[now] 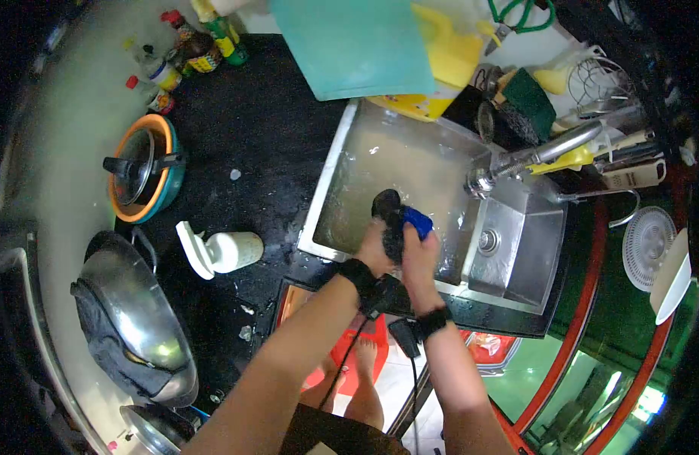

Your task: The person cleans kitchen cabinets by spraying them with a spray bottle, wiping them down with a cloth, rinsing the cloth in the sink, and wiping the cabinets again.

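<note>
My left hand (375,249) is closed around a long dark item (387,206), shaped somewhat like a shoe; its exact kind is unclear. In my right hand (420,262) is a small blue scrubber (418,222), pressed against the dark item's side; blur hides whether it is a brush or a sponge. Both hands are over the near edge of the large sink basin (328,201), which holds cloudy water. Dark bands with cables circle both wrists.
A faucet (543,152) reaches over the sink from the right, beside a smaller basin (520,254) with a drain. On the black counter are a white spray bottle (232,252), an orange bowl (167,140) with a lid, and a large metal pot (141,296) with dark cloth.
</note>
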`<state>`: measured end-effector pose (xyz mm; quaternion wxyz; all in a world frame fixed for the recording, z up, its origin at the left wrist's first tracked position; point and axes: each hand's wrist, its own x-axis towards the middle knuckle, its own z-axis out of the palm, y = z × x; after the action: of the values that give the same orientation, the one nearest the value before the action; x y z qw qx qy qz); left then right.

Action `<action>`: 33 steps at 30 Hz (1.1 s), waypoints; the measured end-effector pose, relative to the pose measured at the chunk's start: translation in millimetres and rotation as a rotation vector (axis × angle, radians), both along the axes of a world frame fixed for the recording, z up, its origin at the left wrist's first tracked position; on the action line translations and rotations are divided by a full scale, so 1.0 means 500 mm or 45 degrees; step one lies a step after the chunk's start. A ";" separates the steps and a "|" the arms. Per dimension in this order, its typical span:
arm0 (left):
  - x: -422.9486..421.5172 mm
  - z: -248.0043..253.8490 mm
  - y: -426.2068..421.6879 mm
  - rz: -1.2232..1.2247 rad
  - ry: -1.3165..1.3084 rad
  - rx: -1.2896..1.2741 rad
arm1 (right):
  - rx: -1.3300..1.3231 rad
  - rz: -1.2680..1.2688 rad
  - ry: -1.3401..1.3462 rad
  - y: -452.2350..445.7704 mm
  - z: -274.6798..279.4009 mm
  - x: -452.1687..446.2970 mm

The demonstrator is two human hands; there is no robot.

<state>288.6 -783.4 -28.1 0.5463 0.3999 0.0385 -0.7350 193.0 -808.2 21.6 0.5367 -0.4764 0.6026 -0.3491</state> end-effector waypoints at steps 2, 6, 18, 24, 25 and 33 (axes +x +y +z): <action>0.002 0.005 -0.015 -0.139 -0.476 -0.098 | -0.092 0.127 0.342 -0.043 -0.082 -0.033; 0.005 -0.022 -0.025 0.147 -0.179 0.008 | -0.380 0.277 1.295 -0.079 -0.168 -0.088; 0.047 -0.131 -0.011 0.003 0.058 0.305 | 0.162 1.111 0.638 -0.076 -0.225 -0.103; 0.031 -0.118 0.018 0.039 0.436 0.096 | -0.748 0.923 0.102 -0.009 -0.047 -0.028; 0.035 -0.126 0.026 0.037 0.532 0.083 | -0.686 0.925 0.112 -0.020 -0.061 -0.019; 0.019 -0.083 -0.019 0.211 0.040 -0.203 | -0.688 0.671 1.571 -0.087 -0.280 -0.062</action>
<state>298.1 -793.0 -69.4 0.6346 0.3390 0.0214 -0.6942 161.9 -851.5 -118.3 0.0286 -0.8321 0.5537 -0.0125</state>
